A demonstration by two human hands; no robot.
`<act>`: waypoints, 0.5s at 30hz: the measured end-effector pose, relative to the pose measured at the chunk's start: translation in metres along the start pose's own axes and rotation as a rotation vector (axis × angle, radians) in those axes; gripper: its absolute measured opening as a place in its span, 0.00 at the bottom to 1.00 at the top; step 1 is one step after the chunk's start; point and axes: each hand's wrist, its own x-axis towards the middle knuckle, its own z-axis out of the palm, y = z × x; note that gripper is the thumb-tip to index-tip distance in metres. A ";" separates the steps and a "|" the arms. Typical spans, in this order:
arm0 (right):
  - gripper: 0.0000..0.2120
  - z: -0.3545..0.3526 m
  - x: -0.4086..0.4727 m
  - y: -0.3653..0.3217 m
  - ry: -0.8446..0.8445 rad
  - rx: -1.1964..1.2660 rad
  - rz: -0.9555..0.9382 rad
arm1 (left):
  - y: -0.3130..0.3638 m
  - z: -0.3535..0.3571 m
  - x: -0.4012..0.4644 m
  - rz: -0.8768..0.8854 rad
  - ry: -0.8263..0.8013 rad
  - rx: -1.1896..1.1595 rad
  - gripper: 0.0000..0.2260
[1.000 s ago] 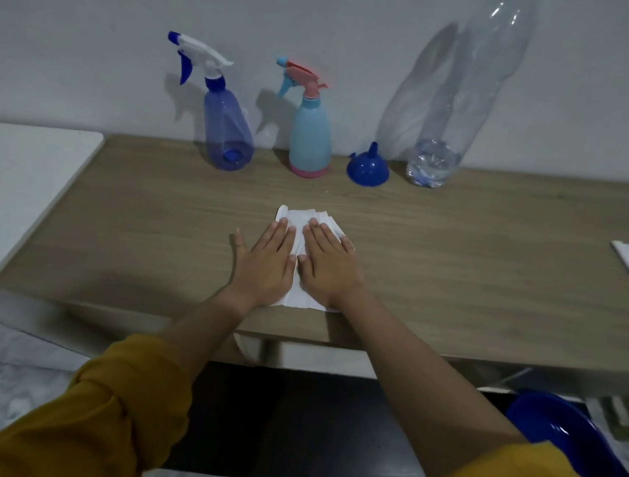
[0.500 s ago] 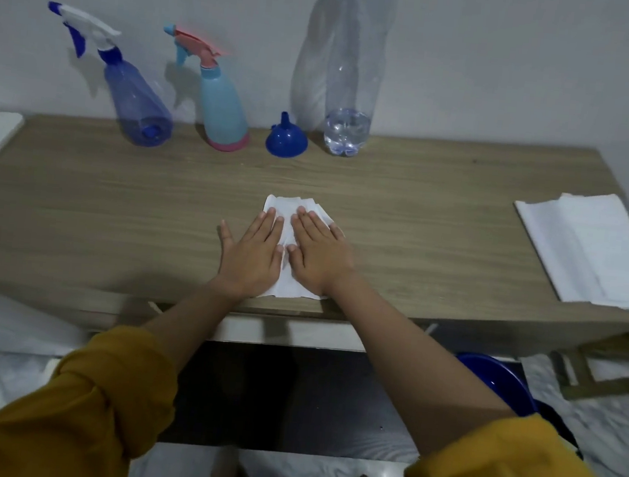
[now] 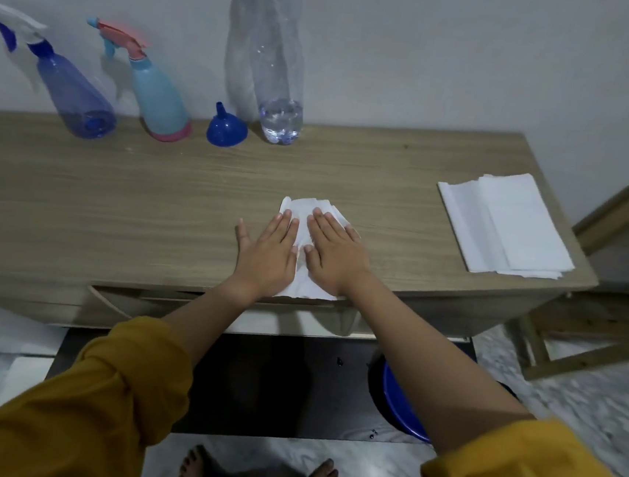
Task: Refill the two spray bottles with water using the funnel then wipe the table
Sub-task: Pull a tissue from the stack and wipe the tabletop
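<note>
1. My left hand (image 3: 267,255) and right hand (image 3: 336,254) lie flat, fingers spread out, gripping nothing, side by side on white tissue (image 3: 300,214).
2. Tissue sits at table (image 3: 117,200) front edge.
3. Spray bottles (image 3: 76,100), funnel (image 3: 226,130) stand at the back wall.

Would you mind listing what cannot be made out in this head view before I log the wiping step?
- Large clear bottle: its top is cut off by the upper frame edge, so cap on or off is unknown.
- White tissue: its middle is covered by the left hand and right hand.
- Blue basin on the floor: mostly hidden behind the right forearm.
- Blue spray bottle: its nozzle tip is clipped by the left edge.
</note>
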 end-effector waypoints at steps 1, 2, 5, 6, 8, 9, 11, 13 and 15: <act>0.28 -0.002 -0.006 0.008 0.000 0.000 0.007 | 0.009 0.000 0.001 0.010 -0.002 0.003 0.24; 0.28 -0.005 -0.011 0.015 -0.001 0.004 0.017 | 0.018 0.001 0.002 0.022 -0.007 0.006 0.24; 0.28 -0.010 -0.028 0.034 0.016 0.014 0.051 | 0.041 0.003 0.005 0.055 -0.024 0.014 0.24; 0.27 -0.011 -0.033 0.039 0.025 0.015 0.063 | 0.048 0.003 0.005 0.066 -0.031 0.016 0.24; 0.27 -0.012 -0.045 0.048 0.036 0.016 0.085 | 0.060 0.003 0.004 0.090 -0.043 0.012 0.24; 0.27 -0.013 -0.051 0.051 0.043 0.012 0.095 | 0.065 0.003 0.003 0.105 -0.045 0.009 0.24; 0.26 -0.014 -0.063 0.058 0.060 0.001 0.117 | 0.075 0.003 0.001 0.138 -0.049 0.008 0.24; 0.26 -0.016 -0.073 0.062 0.088 0.004 0.134 | 0.084 0.004 -0.001 0.174 -0.045 0.014 0.24; 0.24 -0.017 -0.082 0.065 0.139 0.028 0.144 | 0.095 0.005 -0.003 0.205 -0.052 0.004 0.24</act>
